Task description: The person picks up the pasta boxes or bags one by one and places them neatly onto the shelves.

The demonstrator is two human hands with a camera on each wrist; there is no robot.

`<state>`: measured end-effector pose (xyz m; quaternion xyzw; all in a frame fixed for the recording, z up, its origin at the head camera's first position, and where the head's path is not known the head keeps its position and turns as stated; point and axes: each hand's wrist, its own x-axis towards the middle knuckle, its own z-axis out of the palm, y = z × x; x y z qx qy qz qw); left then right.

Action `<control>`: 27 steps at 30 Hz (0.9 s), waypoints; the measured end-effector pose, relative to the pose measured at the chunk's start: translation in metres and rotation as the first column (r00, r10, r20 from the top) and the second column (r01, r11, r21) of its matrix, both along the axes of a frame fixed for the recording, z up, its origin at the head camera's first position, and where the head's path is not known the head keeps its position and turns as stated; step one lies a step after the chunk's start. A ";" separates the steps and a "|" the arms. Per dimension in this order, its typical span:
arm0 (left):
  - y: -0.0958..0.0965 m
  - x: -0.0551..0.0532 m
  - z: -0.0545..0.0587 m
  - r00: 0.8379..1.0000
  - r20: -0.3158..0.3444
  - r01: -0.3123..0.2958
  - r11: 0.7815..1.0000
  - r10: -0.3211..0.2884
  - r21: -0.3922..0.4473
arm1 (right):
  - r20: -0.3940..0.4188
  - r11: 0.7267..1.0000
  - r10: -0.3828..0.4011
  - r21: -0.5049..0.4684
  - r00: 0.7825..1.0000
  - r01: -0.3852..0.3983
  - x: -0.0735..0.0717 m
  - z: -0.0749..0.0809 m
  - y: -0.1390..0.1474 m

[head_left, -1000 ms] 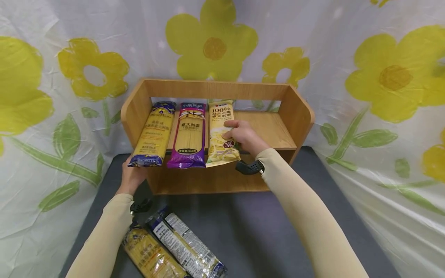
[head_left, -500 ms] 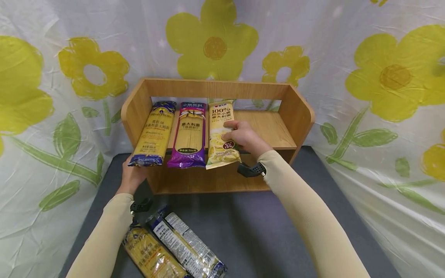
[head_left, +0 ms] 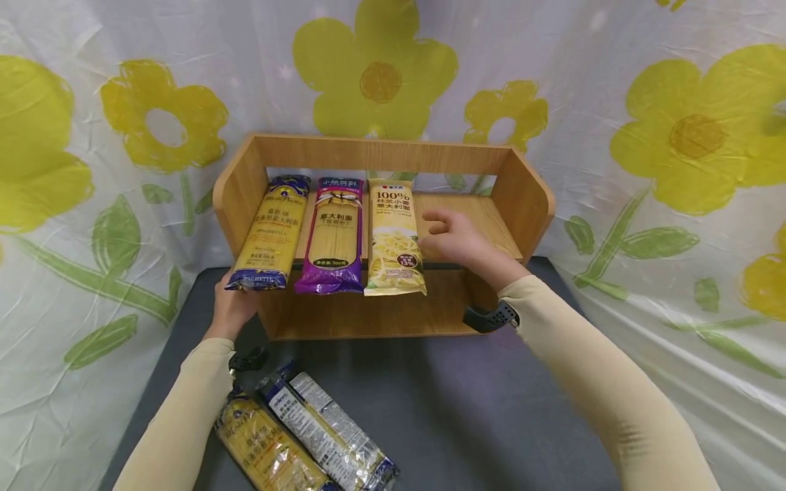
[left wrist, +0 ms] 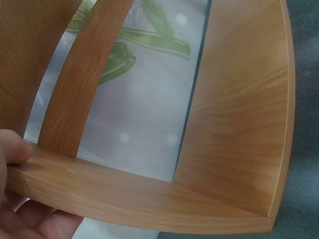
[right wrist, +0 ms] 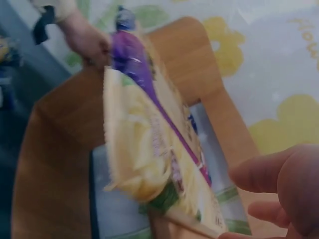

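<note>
While our left grip curls round the rack's side panel, our right grip hovers, loosely parted, holding nothing, just beside the cream packet on the upper shelf.

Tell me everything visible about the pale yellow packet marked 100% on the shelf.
The pale yellow packet looks like soft plastic film, printed with 100%, a noodle picture and a dark oval reading 13%. It lies face up on the upper shelf, its flat lower end jutting past the front edge, right of the purple packet. The right hand is just beside it; whether a finger touches it is unclear.
</note>
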<state>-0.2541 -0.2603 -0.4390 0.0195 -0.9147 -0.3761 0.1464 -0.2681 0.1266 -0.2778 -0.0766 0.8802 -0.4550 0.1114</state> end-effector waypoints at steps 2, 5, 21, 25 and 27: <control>0.000 0.000 0.000 1.000 -0.006 -0.004 1.000 0.004 -0.012 | 0.003 0.999 0.030 0.044 1.000 -0.030 0.010 0.000 0.012; -0.001 0.001 -0.001 1.000 -0.012 -0.010 1.000 0.010 -0.013 | 0.019 0.993 0.076 0.085 0.997 -0.077 0.025 -0.001 0.033; 0.000 -0.002 0.001 1.000 -0.024 -0.013 0.999 0.012 -0.033 | 0.185 0.970 0.232 0.032 0.955 -0.242 0.065 -0.121 0.065; 0.001 -0.003 0.000 1.000 -0.017 -0.012 0.999 0.011 -0.030 | 0.218 0.959 0.282 -0.031 0.934 -0.282 0.075 -0.172 0.036; 0.001 -0.003 -0.001 1.000 -0.012 -0.011 1.000 0.011 -0.025 | 0.216 0.955 0.297 -0.054 0.930 -0.292 0.082 -0.194 0.020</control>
